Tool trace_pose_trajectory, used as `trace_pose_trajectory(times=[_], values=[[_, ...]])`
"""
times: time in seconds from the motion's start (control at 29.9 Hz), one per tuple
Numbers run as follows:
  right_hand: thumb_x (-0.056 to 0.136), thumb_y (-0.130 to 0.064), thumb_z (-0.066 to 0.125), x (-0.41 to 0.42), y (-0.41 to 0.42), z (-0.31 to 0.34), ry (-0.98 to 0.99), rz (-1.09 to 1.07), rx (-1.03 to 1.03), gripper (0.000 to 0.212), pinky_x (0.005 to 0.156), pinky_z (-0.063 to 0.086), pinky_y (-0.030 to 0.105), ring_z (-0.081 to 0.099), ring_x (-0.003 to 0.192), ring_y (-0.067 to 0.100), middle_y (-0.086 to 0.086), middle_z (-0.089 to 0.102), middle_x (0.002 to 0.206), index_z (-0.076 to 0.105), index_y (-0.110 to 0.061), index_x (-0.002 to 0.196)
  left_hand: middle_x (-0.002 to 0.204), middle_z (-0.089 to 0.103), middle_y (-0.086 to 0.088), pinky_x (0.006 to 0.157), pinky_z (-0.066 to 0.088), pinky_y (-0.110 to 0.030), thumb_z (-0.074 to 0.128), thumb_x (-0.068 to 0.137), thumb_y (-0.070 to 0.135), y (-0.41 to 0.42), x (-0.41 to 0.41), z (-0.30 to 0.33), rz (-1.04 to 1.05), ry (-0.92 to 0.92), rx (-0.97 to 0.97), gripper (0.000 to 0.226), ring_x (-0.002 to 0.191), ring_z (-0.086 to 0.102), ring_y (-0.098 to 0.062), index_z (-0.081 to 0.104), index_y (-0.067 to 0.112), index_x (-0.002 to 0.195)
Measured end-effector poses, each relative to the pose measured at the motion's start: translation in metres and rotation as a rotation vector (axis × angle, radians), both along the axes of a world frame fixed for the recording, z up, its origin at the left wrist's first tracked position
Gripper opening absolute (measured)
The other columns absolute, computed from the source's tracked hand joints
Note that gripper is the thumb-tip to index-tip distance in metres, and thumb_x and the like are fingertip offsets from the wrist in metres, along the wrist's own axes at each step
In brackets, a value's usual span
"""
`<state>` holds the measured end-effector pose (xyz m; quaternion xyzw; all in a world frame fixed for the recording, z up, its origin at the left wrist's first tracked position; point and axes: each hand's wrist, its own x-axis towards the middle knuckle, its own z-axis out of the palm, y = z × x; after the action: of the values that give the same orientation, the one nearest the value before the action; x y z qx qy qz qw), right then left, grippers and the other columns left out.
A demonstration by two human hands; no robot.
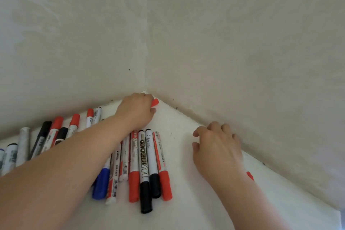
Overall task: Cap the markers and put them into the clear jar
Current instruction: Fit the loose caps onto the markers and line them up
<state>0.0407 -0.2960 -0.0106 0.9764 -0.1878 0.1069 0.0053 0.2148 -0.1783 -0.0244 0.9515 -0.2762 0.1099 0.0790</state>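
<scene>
Nearest the camera the left forearm [61,164] crosses a row of capped markers [147,166] lying on the white table [196,201], its left hand [137,111] curled round a red piece [155,102], cap or marker end I cannot tell, deep in the corner. The right hand [216,147] hovers near, fingers loosely bent and holding nothing. Lift the piece straight up and back, since two walls [224,52] hem the corner; the clear jar is out of view.
</scene>
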Motion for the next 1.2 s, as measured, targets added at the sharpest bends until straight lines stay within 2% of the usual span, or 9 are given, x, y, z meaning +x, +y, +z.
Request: trace_pose_trajectory(times=[0.1, 0.2, 0.37, 0.47, 0.63, 0.77, 0.87, 1.0, 1.2], values=[[0.089, -0.018, 0.047, -0.003, -0.012, 0.001, 0.040, -0.113, 0.014, 0.033, 0.073, 0.028, 0.034, 0.041, 0.112, 0.025, 0.003, 0.045, 0.121, 0.048, -0.022, 0.122, 0.117, 0.061, -0.012, 0.085, 0.040, -0.036, 0.047, 0.091, 0.032, -0.017, 0.006, -0.007, 0.034, -0.021, 0.033, 0.035, 0.108, 0.054, -0.031, 0.051, 0.010, 0.118], [0.085, -0.005, 0.042, -0.004, -0.019, -0.003, 0.082, -0.112, 0.110, 0.043, 0.080, 0.040, 0.034, 0.045, 0.113, 0.027, 0.006, 0.042, 0.125, 0.045, -0.017, 0.127, 0.106, 0.065, -0.008, 0.083, 0.037, -0.035, 0.048, 0.090, 0.023, -0.025, 0.009, -0.013, 0.021, -0.091, -0.045, 0.023, 0.100, 0.057, -0.029, 0.053, 0.012, 0.110], [0.083, 0.005, 0.039, 0.006, -0.012, -0.011, 0.013, 0.121, 0.230, 0.054, 0.087, 0.043, 0.032, 0.049, 0.111, 0.026, 0.005, 0.045, 0.126, 0.046, -0.019, 0.131, 0.107, 0.064, -0.004, 0.083, 0.033, -0.034, 0.047, 0.085, 0.012, -0.029, 0.004, -0.013, -0.055, -0.078, -0.098, 0.026, 0.100, 0.056, -0.026, 0.054, 0.015, 0.110], [0.090, -0.006, 0.047, 0.014, -0.006, -0.017, -0.068, 0.264, 0.357, 0.048, 0.092, 0.041, 0.031, 0.048, 0.115, 0.022, 0.002, 0.050, 0.126, 0.045, -0.027, 0.133, 0.118, 0.056, -0.007, 0.087, 0.041, -0.038, 0.045, 0.085, 0.011, -0.031, -0.003, -0.012, -0.189, 0.013, -0.106, 0.040, 0.108, 0.050, -0.029, 0.048, 0.019, 0.124], [0.093, -0.033, 0.048, 0.018, -0.012, -0.013, -0.115, 0.248, 0.502, 0.026, 0.070, 0.036, 0.027, 0.055, 0.092, 0.021, 0.005, 0.060, 0.100, 0.065, -0.023, 0.110, 0.114, 0.060, -0.004, 0.084, 0.039, -0.032, 0.045, 0.089, 0.023, -0.037, -0.005, -0.012, -0.197, 0.075, -0.138, 0.026, 0.107, 0.054, -0.025, 0.062, 0.022, 0.109], [0.091, -0.033, 0.052, 0.014, -0.024, -0.011, -0.057, 0.131, 0.547, 0.032, 0.058, 0.039, 0.023, 0.052, 0.068, 0.009, -0.004, 0.061, 0.092, 0.056, -0.027, 0.122, 0.101, 0.066, 0.001, 0.078, 0.038, -0.029, 0.053, 0.087, 0.025, -0.032, -0.006, -0.008, -0.173, 0.047, -0.174, 0.014, 0.097, 0.058, -0.021, 0.064, 0.021, 0.095], [0.088, -0.037, 0.055, 0.016, -0.020, -0.012, -0.010, 0.113, 0.525, 0.040, 0.057, 0.037, 0.023, 0.058, 0.082, 0.016, -0.001, 0.060, 0.101, 0.054, -0.023, 0.125, 0.096, 0.067, 0.004, 0.083, 0.047, -0.032, 0.058, 0.084, 0.021, -0.018, -0.017, -0.001, -0.191, 0.132, -0.329, 0.006, 0.093, 0.060, -0.017, 0.062, 0.024, 0.087], [0.086, -0.034, 0.058, 0.016, -0.016, -0.013, 0.002, 0.121, 0.539, 0.039, 0.048, 0.037, 0.018, 0.058, 0.062, 0.012, -0.004, 0.058, 0.080, 0.056, -0.021, 0.123, 0.081, 0.058, 0.016, 0.067, 0.041, -0.016, 0.061, 0.084, 0.017, 0.016, -0.051, 0.011, -0.205, 0.150, -0.549, 0.013, 0.081, 0.058, -0.008, 0.051, 0.025, 0.081], [0.091, -0.017, 0.055, 0.016, -0.013, -0.001, -0.325, 0.150, 1.484, 0.019, 0.049, 0.046, 0.021, 0.047, 0.044, 0.008, 0.003, 0.049, 0.066, 0.064, -0.008, 0.106, 0.089, 0.061, 0.019, 0.069, 0.039, -0.002, 0.065, 0.083, 0.021, 0.063, -0.102, 0.011, -0.211, 0.290, -0.667, 0.026, 0.085, 0.056, 0.008, 0.048, 0.038, 0.093]])
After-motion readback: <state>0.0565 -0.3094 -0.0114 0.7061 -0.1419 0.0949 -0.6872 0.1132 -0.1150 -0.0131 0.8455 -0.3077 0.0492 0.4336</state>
